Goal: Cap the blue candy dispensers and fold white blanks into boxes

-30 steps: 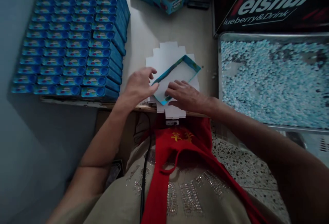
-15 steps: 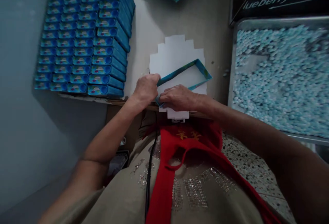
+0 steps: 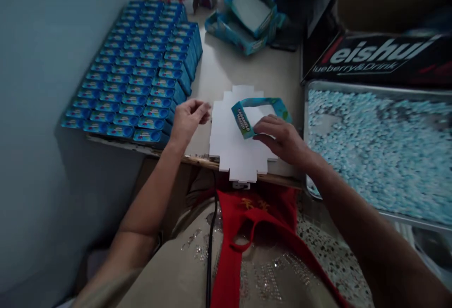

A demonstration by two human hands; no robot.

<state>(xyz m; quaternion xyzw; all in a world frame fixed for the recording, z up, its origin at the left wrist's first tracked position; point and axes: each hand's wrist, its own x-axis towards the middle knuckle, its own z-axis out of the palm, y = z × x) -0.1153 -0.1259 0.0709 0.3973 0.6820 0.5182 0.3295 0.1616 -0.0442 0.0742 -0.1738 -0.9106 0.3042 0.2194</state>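
My right hand [image 3: 280, 138] grips the near side of a blue-green cardboard display box [image 3: 243, 120], open at the top with printed lettering on its end. The box is held at an angle over a stack of flat white die-cut card blanks [image 3: 235, 145], which reaches the table's front edge. To the left of the blanks is my left hand [image 3: 190, 122], apart from the box. Its fingers are curled in with the tips together, and nothing shows in them. Close beside this hand stand rows of small blue packs [image 3: 151, 112].
At the back lie more blue display boxes [image 3: 249, 11], stacked on each other. On the right, a metal tray [image 3: 306, 129] holds a spread of small pale-blue and white pieces. Behind it stands a black carton [image 3: 374, 56] with white lettering. A wall [image 3: 52, 63] borders the left.
The box has been turned and squared up over the blanks. My left hand has let go of it and moved left; my right hand has shifted right. The view has tilted up.
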